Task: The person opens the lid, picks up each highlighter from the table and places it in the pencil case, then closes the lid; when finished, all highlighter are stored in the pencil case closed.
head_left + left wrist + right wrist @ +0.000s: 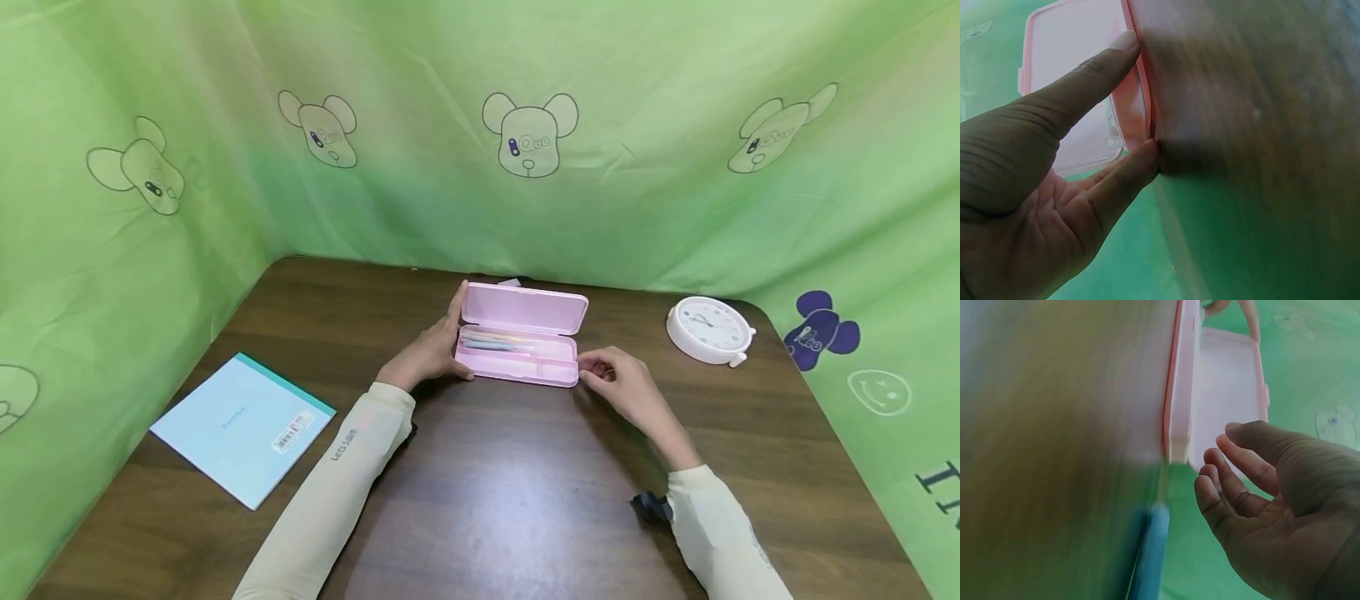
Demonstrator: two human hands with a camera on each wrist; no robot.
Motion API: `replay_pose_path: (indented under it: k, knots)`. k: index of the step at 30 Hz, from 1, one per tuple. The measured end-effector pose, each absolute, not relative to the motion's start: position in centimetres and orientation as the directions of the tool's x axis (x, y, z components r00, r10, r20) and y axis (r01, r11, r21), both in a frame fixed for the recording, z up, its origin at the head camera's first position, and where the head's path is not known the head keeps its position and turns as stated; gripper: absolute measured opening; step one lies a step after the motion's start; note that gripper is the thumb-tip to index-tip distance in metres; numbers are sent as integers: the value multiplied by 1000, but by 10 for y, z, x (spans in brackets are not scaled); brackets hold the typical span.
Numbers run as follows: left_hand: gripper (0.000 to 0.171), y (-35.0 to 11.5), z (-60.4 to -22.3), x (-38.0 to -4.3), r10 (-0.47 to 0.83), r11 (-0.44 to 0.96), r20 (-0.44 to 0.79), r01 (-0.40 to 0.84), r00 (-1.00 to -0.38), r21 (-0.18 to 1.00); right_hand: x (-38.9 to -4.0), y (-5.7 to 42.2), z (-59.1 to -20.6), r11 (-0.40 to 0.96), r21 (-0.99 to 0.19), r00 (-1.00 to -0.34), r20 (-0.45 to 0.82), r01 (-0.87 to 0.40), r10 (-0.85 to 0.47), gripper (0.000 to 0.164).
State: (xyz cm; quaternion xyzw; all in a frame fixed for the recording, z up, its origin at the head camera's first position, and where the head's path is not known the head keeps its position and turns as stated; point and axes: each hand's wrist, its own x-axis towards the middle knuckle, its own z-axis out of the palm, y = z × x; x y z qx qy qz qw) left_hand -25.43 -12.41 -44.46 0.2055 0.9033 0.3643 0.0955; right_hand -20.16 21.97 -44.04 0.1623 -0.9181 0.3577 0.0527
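A pink pencil case (517, 367) lies on the table with its lid (525, 308) raised at the back. Several slim, pale-coloured pens (495, 342) lie in its rear compartment. At its left end my left hand (431, 354) holds the case, the thumb at the front side and a finger toward the back corner; the left wrist view shows this grip on the pink wall (1132, 109). My right hand (622, 383) is at the case's right end with fingers loosely bent. In the right wrist view that hand (1279, 506) appears just apart from the case and holds nothing.
A light blue notebook (243, 429) with a teal spine and a barcode label lies on the left of the brown table (510, 500). A round white clock (711, 329) is at the back right. Green printed cloth (420, 167) hangs behind and at both sides.
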Motion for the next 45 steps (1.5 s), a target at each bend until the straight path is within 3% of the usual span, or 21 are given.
replay_pose_path:
  k: [16,25,32,45]
  knots:
    - [152,-120,-436,-248,426,672,-37,289,-904,682,-144,307,-450,706,-658,-964,202,-263,-171,18]
    - [151,-120,-438,-248,431,677,-41,293,-901,675,-112,340,-453,697,-690,-980,108,-193,-165,21]
    - [151,-119,-436,-247,428,675,-41,290,-903,678,-103,347,-458,662,-716,-970,93,-223,-226,22]
    - [150,-120,-438,-250,431,667,-37,291,-902,686,-105,336,-459,686,-701,-976,69,-196,-208,20]
